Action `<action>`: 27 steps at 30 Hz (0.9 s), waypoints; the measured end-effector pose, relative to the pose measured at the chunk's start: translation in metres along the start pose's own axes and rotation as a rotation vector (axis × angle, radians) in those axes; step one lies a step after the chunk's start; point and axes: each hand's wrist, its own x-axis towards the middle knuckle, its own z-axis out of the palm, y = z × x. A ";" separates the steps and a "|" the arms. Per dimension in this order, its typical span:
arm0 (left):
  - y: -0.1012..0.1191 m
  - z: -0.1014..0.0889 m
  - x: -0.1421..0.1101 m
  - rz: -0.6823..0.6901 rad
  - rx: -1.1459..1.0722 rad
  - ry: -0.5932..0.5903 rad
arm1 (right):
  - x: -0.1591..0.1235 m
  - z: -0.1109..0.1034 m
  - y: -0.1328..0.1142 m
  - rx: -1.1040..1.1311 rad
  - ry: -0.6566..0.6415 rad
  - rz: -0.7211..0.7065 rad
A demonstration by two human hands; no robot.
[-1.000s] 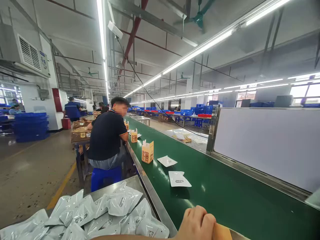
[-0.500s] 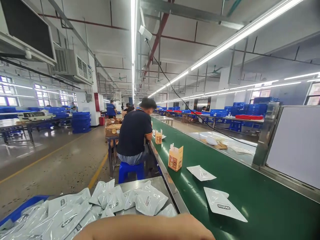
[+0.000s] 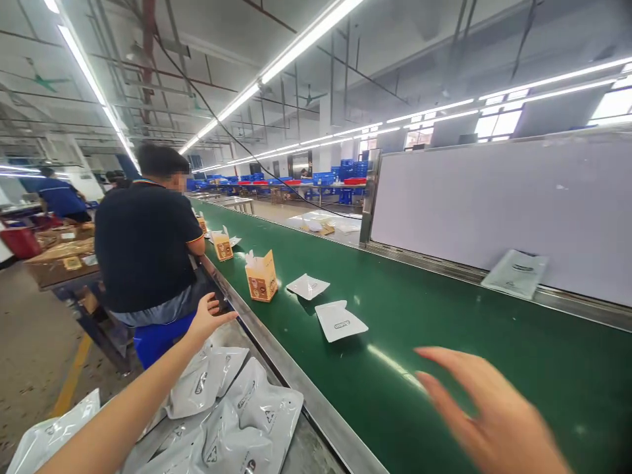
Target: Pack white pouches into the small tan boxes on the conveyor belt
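Although both your grips are in view, neither has hold of anything. Your left grip is open at 11 o'clock, its fingers spread wide just above the steel rail that edges the belt. Your right grip is open too, blurred at 3 o'clock, its fingers stretched out over the green conveyor belt.

Below your left forearm at 8 o'clock, white foil pouches lie in a loose heap on the steel table. Two more flat pouches sit side by side on the belt at 12 o'clock. Just beyond them at 11 o'clock stands an open kraft carton, with a second carton farther along the belt.

A single pouch lies against a white panel at 2 o'clock. At 10 o'clock, a co-worker in a dark polo shirt sits on a blue stool beside the belt, near your left grip.
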 end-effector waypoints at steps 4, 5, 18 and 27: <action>0.006 0.014 0.039 -0.070 -0.089 -0.079 | 0.032 0.079 -0.014 -0.191 -0.281 0.147; 0.009 0.017 0.048 -0.078 -0.103 -0.107 | 0.038 0.100 -0.015 -0.243 -0.347 0.223; 0.042 0.102 0.091 0.014 -0.167 -0.680 | 0.020 0.145 0.032 -0.022 -0.308 0.335; 0.084 0.097 -0.012 0.406 0.101 -0.423 | 0.052 0.017 -0.007 0.231 0.278 0.161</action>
